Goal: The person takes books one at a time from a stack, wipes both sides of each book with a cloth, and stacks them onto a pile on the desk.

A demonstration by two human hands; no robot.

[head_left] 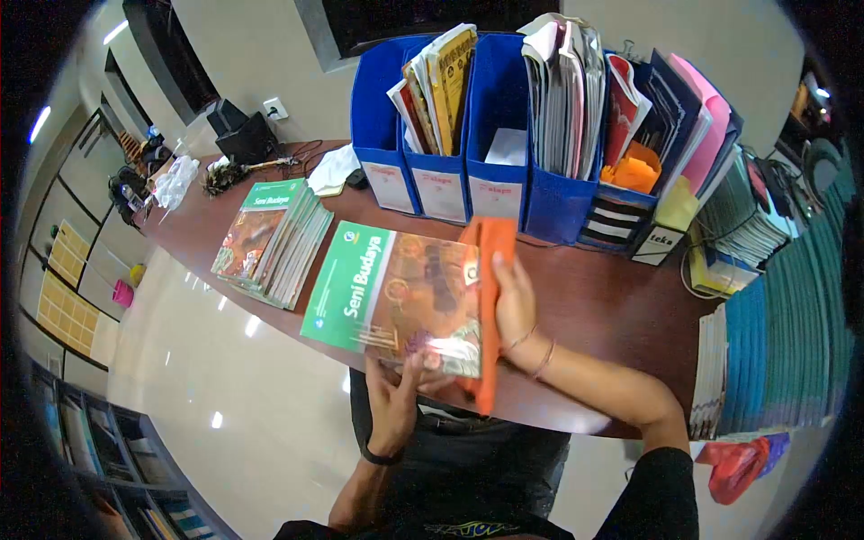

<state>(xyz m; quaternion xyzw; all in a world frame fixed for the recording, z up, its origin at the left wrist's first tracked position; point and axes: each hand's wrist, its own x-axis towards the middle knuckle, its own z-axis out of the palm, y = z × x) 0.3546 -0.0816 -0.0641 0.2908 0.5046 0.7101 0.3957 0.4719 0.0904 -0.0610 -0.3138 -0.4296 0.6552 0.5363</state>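
A green and brown book titled "Seni Budaya" [396,292] is held tilted above the front edge of the desk. My left hand [396,391] grips it along its lower edge, with the thumb on the cover and some fingers hidden behind. My right hand [515,310] presses an orange cloth [489,351] along the book's right edge, its fingers wrapped round the cloth. To the left, a stack of books with the same cover [256,234] lies on the desk, leaning over in a fan.
Blue file holders [562,211] full of papers line the back of the brown desk [594,306]. Tall stacks of green and blue books [783,333] stand at the right. A black device [241,135], cables and a white plastic bag [175,183] sit at the far left.
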